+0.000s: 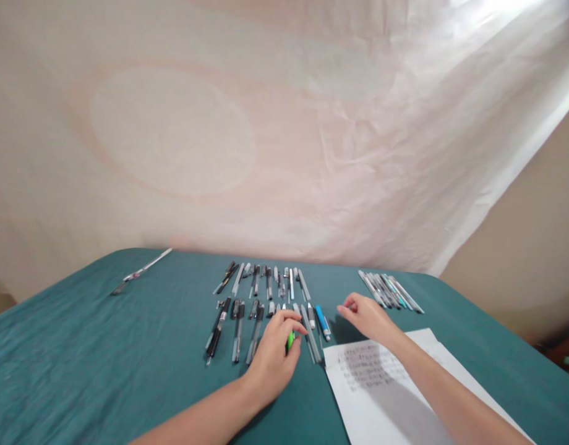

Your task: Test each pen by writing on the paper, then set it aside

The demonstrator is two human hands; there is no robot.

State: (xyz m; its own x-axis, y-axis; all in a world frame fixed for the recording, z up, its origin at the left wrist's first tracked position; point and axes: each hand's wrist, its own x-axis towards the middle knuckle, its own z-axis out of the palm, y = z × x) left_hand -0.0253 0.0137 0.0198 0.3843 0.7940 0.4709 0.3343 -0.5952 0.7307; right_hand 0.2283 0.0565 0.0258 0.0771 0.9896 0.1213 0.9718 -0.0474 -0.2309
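My left hand (276, 347) is over the front row of pens, its fingers curled round a bright green pen (290, 340), of which only a short part shows. Beside its fingertips lie a clear gel pen (310, 334) and a blue pen (322, 322) with a separate cap or clip piece along it. To the right of the blue pen, my right hand (365, 316) is raised a little above the cloth. Its thumb and index finger are drawn together, and nothing shows between them. Some pens under my left hand are hidden.
A back row of uncapped pens with caps (268, 281) lies behind. Several grouped pens (390, 290) lie at the back right. White paper with handwriting (359, 395) sits under my right forearm. One long pen (145, 267) rests far left on the green cloth (103, 364). A pale sheet (275, 154) hangs behind.
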